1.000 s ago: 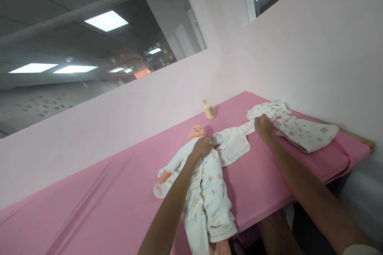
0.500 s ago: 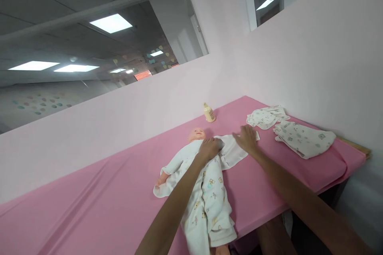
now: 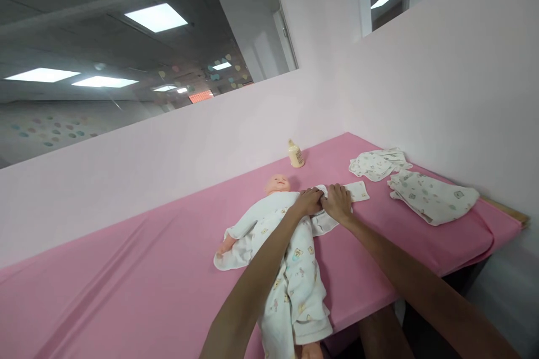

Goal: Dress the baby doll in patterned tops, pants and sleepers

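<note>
A baby doll (image 3: 278,183) lies on its back on the pink-covered table, wearing a white inner top and a patterned white baby garment (image 3: 304,269). Beside the doll's shoulder, my left hand (image 3: 310,202) is closed on the garment's sleeve. My right hand (image 3: 338,202) almost touches it, fingers curled round the same white sleeve (image 3: 358,191), whose cuff sticks out to the right. The doll's arm on that side is hidden by my hands and the cloth. Its other arm (image 3: 226,244) rests on the spread garment at the left.
A cream bottle (image 3: 295,154) stands near the wall behind the doll. Two patterned cloth pieces lie at the right, a smaller one (image 3: 379,164) and a larger folded one (image 3: 433,196). White walls (image 3: 455,95) border the pink table (image 3: 138,269) at the back and right.
My right hand has moved left along the sleeve to meet my left hand and has closed. The sleeve is now bunched between them. My left hand has shifted slightly right.
</note>
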`<state>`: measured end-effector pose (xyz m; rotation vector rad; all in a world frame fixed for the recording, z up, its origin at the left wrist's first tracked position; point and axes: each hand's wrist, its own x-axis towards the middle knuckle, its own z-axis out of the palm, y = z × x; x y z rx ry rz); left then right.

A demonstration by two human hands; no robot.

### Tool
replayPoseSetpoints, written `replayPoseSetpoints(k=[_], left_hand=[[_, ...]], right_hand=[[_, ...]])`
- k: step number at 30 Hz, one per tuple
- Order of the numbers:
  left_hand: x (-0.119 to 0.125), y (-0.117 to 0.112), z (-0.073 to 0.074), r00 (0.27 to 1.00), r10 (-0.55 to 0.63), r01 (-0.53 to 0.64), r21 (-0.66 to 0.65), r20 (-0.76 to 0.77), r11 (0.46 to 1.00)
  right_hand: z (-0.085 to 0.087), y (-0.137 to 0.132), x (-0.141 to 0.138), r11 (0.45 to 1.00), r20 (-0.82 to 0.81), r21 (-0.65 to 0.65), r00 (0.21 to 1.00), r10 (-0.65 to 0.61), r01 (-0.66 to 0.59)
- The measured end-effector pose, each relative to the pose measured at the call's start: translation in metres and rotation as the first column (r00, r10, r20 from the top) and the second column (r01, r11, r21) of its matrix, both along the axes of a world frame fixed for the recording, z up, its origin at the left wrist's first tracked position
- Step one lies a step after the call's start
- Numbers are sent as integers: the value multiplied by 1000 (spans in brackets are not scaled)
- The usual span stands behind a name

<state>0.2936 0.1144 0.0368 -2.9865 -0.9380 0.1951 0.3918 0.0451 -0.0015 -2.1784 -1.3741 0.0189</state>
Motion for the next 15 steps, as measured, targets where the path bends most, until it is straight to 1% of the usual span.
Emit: replayPoseSetpoints(k=[6,10,12,15], left_hand=[[1,0,-2,998,41,-40,-13,39,999],[1,0,-3,995,60,-59,-26,78,998],[0,1,-4,993,73,-70,-37,97,997],[-1,1,-5,990,83,-78,-47,117,996]], right_hand=[[7,-2,6,996,-127,-65,990,-67,60],[8,-3,12,986,-162,-122,978,-131,112],[8,-3,16,980,-168,-173,977,-129,100],[8,-4,23,974,-185,-223,980,-79,36]])
